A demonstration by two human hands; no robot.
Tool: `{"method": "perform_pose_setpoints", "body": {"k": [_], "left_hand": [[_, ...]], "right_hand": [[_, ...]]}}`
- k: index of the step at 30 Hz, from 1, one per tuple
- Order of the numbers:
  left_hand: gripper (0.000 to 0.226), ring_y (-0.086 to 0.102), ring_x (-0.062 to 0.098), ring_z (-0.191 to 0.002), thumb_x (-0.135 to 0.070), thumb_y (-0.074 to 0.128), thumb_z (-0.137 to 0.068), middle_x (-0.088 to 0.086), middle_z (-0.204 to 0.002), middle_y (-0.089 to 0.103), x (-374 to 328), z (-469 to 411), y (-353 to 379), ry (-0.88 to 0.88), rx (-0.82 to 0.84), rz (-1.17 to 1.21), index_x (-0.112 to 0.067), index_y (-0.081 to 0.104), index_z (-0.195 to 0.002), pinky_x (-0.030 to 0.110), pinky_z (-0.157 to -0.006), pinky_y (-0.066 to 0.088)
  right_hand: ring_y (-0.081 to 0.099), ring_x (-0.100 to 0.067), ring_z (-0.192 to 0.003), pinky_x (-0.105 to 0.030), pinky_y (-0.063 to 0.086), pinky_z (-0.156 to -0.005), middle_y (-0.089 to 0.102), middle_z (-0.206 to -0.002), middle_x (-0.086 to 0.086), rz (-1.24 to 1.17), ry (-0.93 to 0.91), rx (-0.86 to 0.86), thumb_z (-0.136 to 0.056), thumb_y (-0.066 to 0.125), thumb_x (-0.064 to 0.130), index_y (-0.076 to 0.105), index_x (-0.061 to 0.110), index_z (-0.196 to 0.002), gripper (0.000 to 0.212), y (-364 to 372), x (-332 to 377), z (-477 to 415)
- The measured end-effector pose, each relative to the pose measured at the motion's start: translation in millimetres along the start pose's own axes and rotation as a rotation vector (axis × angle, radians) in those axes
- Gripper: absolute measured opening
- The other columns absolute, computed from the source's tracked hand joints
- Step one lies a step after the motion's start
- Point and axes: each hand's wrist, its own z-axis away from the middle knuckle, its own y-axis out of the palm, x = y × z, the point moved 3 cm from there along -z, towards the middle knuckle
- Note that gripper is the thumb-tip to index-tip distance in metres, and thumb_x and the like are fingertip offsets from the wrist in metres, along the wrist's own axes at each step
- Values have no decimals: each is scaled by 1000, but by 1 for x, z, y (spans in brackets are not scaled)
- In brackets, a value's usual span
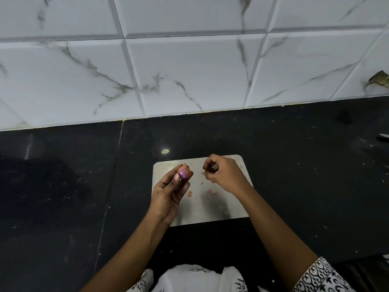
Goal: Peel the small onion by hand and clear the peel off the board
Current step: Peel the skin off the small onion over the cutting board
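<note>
Head view. The left hand [168, 192] holds the onion [184, 173] raised over the left part of the board [221, 209], so that any loosened skin should drop onto the board rather than the dark counter [63, 186]. Thumb and fingertips pinch the onion from opposite sides. The purple flesh faces the camera, and orange-brown skin shows along the top and right edge, which suggests the peeling is partly done.

The right hand [224, 174] hovers just beside the onion, apart from it, over the far right of the board. Its fingers are curled, with thumb and forefinger drawn close together as if for plucking. Whether they pinch a flake of skin cannot be told.

Peel scraps [189, 194] lie scattered on the board between and below the hands, so the clearing step is not yet done. A tiled wall [189, 70] stands behind the counter.
</note>
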Motion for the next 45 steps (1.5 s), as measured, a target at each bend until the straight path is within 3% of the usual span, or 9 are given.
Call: {"method": "perform_pose_setpoints", "body": {"k": [2,5,9,14,18,24,29,36,45], "left_hand": [[28,71,18,-93,-20,65,-73,8,-104,72,2,1,-1,-42,-40,51,-15,72,-100,22,-69,58],[25,71,18,-94,-14,52,-87,5,-103,73,5,-1,-2,-77,-56,59,-14,68,-105,23,-67,58],[25,71,16,-93,-15,51,-88,4,-100,74,5,-3,0,-90,-49,66,-11,65,-109,23,-67,58],[24,71,13,-90,-10,49,-91,4,-95,75,3,-5,4,-80,-32,37,-11,65,-109,22,-68,58],[27,71,13,-89,-12,55,-85,4,-95,74,1,-6,8,-49,-40,34,-11,65,-109,21,-68,57],[30,72,11,-86,-18,59,-77,3,-90,75,0,-5,13,-35,-36,39,-9,66,-105,20,-65,57],[21,72,12,-85,-13,53,-87,2,-88,75,0,-5,14,-30,-51,24,-9,66,-103,21,-69,57],[32,72,13,-86,-19,60,-77,5,-91,75,-2,-2,14,-13,-54,8,-6,66,-105,21,-69,58],[32,71,17,-88,-19,61,-77,7,-95,75,1,0,14,-29,-83,-20,-7,67,-106,23,-71,58]], "right_hand": [[63,-11,-76,-19,54,-67,60,-87,7,0,-4,-9,-82,64,6,59,20,-87,16,3,-1,2],[64,-6,-73,-15,51,-67,66,-83,7,-8,-18,-40,-85,60,10,66,22,-89,14,6,0,3],[63,-4,-81,-19,49,-74,72,-89,5,26,-44,-11,-90,56,24,68,22,-97,14,6,7,4],[62,-1,-74,-13,51,-66,71,-88,6,-84,-122,-56,-83,66,27,71,21,-98,17,2,27,12],[58,2,-70,-2,43,-63,73,-96,2,22,-213,-95,-80,69,25,70,18,-105,26,0,40,15],[63,-13,-75,-27,54,-69,73,-88,-6,150,-298,-118,-82,67,24,70,14,-106,26,-3,48,16],[64,-16,-75,-30,54,-71,72,-87,-9,214,-329,-122,-84,65,23,70,10,-104,24,-3,55,18],[64,-16,-78,-24,51,-73,73,-91,-10,228,-326,-89,-84,65,21,70,9,-103,23,-4,58,18],[61,-17,-76,-30,54,-73,68,-85,-8,249,-347,-113,-80,68,23,64,7,-86,17,-3,51,12]]}}
